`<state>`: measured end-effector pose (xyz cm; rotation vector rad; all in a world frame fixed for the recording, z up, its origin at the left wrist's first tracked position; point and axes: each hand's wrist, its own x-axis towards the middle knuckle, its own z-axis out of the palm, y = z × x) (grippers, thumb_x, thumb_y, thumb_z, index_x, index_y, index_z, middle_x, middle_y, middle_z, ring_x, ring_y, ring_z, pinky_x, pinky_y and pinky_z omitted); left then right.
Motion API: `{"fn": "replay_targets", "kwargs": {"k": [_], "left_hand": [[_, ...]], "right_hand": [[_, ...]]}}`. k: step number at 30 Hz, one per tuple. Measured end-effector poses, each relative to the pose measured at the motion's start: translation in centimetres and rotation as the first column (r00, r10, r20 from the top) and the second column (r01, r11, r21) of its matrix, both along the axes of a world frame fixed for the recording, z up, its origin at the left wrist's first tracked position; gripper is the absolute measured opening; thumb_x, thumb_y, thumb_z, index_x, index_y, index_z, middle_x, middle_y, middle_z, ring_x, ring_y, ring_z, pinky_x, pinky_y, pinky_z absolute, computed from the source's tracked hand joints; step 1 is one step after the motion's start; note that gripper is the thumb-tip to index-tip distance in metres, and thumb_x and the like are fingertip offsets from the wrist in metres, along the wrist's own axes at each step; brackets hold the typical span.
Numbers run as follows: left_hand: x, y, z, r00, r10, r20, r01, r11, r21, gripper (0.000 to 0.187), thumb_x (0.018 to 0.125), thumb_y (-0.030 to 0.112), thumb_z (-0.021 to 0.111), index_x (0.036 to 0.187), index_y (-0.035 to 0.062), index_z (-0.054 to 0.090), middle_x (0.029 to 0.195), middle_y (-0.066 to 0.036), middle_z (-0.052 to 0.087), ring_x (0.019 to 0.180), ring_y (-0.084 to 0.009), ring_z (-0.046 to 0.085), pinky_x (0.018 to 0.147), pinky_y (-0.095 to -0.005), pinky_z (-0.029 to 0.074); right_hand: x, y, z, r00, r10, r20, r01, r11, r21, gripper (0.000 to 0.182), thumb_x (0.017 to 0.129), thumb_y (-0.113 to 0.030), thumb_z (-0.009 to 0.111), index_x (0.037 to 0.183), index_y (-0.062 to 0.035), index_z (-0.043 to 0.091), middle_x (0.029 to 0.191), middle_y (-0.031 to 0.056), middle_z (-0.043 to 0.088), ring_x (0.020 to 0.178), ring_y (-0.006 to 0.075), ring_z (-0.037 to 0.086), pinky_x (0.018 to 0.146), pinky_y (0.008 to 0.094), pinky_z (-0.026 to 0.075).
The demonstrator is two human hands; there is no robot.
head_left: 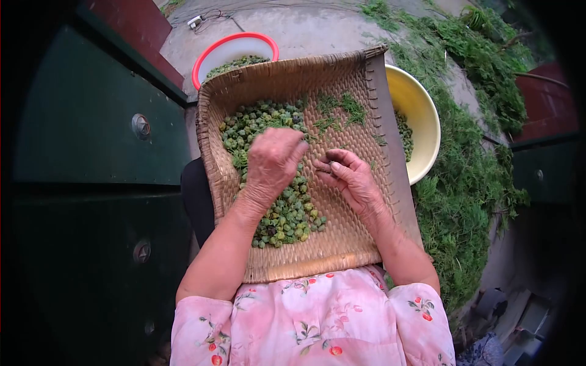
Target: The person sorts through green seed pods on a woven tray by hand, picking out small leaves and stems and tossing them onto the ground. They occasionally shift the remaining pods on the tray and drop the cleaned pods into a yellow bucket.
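Observation:
A woven winnowing basket (342,226) lies across my lap. On its left half is a heap of small round green seed cones (284,213), some yellowish and some dark. My left hand (276,160) hovers over the heap with its fingers curled together; what they hold, if anything, is hidden. Beside it, above the bare weave, my right hand (351,177) is closed in a pinch, thumb against fingers. The fingertips look dark, and anything between them is too small to name. Loose green sprigs (353,108) lie toward the basket's far right.
Behind the basket stands a red-rimmed white basin (276,47) with green cones inside. A yellow basin (427,116), also holding cones, is at the right. Cut green branches (470,207) cover the ground there. A dark green door (79,122) rises at the left.

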<state>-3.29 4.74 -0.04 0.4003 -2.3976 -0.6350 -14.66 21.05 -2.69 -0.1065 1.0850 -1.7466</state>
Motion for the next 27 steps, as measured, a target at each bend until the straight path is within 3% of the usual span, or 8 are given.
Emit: {"fn": "replay_targets", "kwargs": {"k": [1, 4, 7, 10, 16, 22, 25, 27], "left_hand": [[-0.2, 0.6, -0.2, 0.996, -0.078, 0.032, 0.073, 0.988, 0.135, 0.022, 0.079, 0.016, 0.069, 0.098, 0.0056, 0.065, 0.088, -0.009, 0.066, 0.087, -0.025, 0.063, 0.075, -0.0369, 0.049], [-0.5, 1.4, 0.1, 0.961, -0.265, 0.082, 0.258, 0.962, 0.091, 0.023, 0.078, 0.02, 0.07, 0.096, 0.006, 0.065, 0.09, -0.008, 0.064, 0.085, -0.0245, 0.063, 0.07, -0.0352, 0.049], [-0.2, 1.9, 0.0, 0.934, -0.303, 0.189, 0.293, 0.953, 0.077, 0.024, 0.078, 0.022, 0.07, 0.095, 0.0068, 0.066, 0.091, -0.007, 0.062, 0.084, -0.0255, 0.062, 0.07, -0.0362, 0.049], [-0.3, 2.3, -0.1, 0.952, -0.255, 0.17, 0.262, 0.965, -0.021, 0.026, 0.074, 0.023, 0.072, 0.094, 0.0077, 0.065, 0.09, -0.007, 0.059, 0.083, -0.0244, 0.059, 0.072, -0.0377, 0.046], [-0.6, 4.2, 0.0, 0.97, -0.18, 0.165, 0.186, 0.982, -0.023, 0.02, 0.073, 0.021, 0.072, 0.086, 0.0084, 0.065, 0.083, -0.005, 0.059, 0.079, -0.0241, 0.057, 0.069, -0.0378, 0.041], [-1.0, 4.8, -0.7, 0.985, -0.157, 0.071, 0.162, 0.985, -0.063, 0.013, 0.073, 0.019, 0.071, 0.079, 0.0084, 0.065, 0.074, -0.007, 0.059, 0.073, -0.0248, 0.057, 0.067, -0.0381, 0.041], [-1.0, 4.7, -0.7, 0.966, -0.205, 0.159, 0.196, 0.978, 0.069, 0.012, 0.074, 0.017, 0.068, 0.074, 0.006, 0.063, 0.07, -0.01, 0.059, 0.067, -0.0272, 0.058, 0.063, -0.0392, 0.042], [-0.9, 4.6, -0.8, 0.947, -0.255, 0.195, 0.214, 0.954, 0.211, 0.013, 0.074, 0.016, 0.065, 0.071, 0.004, 0.062, 0.068, -0.013, 0.058, 0.066, -0.0295, 0.059, 0.061, -0.0397, 0.044]], "right_hand": [[0.0, 0.0, 0.2, 1.0, -0.02, -0.018, 0.02, 1.0, -0.001, 0.029, 0.09, -0.002, 0.058, 0.118, 0.0023, 0.051, 0.112, 0.0121, 0.058, 0.103, 0.0236, 0.062, 0.088, 0.0339, 0.055], [-0.3, 0.3, -0.5, 0.997, 0.027, -0.079, -0.029, 0.999, -0.028, 0.028, 0.092, -0.006, 0.056, 0.118, 0.0004, 0.051, 0.114, 0.0089, 0.058, 0.104, 0.0186, 0.061, 0.087, 0.0284, 0.052], [0.0, 0.3, -0.6, 0.999, -0.01, -0.032, 0.009, 0.999, -0.034, 0.025, 0.093, -0.005, 0.054, 0.117, 0.0008, 0.051, 0.112, 0.0095, 0.058, 0.103, 0.0195, 0.061, 0.089, 0.0312, 0.051], [0.1, 0.0, -0.6, 0.984, -0.169, 0.053, 0.172, 0.984, -0.057, 0.022, 0.094, -0.003, 0.051, 0.116, 0.0012, 0.051, 0.11, 0.0104, 0.059, 0.105, 0.0222, 0.061, 0.091, 0.0324, 0.051], [0.3, -0.3, -0.2, 0.978, -0.209, 0.017, 0.209, 0.963, -0.169, 0.021, 0.094, -0.002, 0.049, 0.114, 0.0014, 0.052, 0.108, 0.0113, 0.059, 0.111, 0.0256, 0.059, 0.092, 0.0334, 0.05], [1.3, -0.7, 0.9, 0.969, -0.239, -0.063, 0.232, 0.967, -0.102, 0.018, 0.093, -0.002, 0.051, 0.11, 0.0023, 0.056, 0.105, 0.0104, 0.061, 0.103, 0.0228, 0.062, 0.089, 0.0313, 0.05], [1.1, -0.5, -0.1, 0.909, -0.151, -0.388, 0.167, 0.986, 0.008, 0.015, 0.091, 0.002, 0.052, 0.103, 0.0014, 0.061, 0.098, 0.0085, 0.064, 0.091, 0.0174, 0.063, 0.082, 0.0295, 0.051], [1.5, 0.1, 0.5, 0.667, -0.059, -0.742, 0.163, 0.984, 0.068, 0.015, 0.088, 0.003, 0.054, 0.099, 0.0004, 0.063, 0.093, 0.009, 0.065, 0.084, 0.0179, 0.063, 0.076, 0.0298, 0.051]]}}
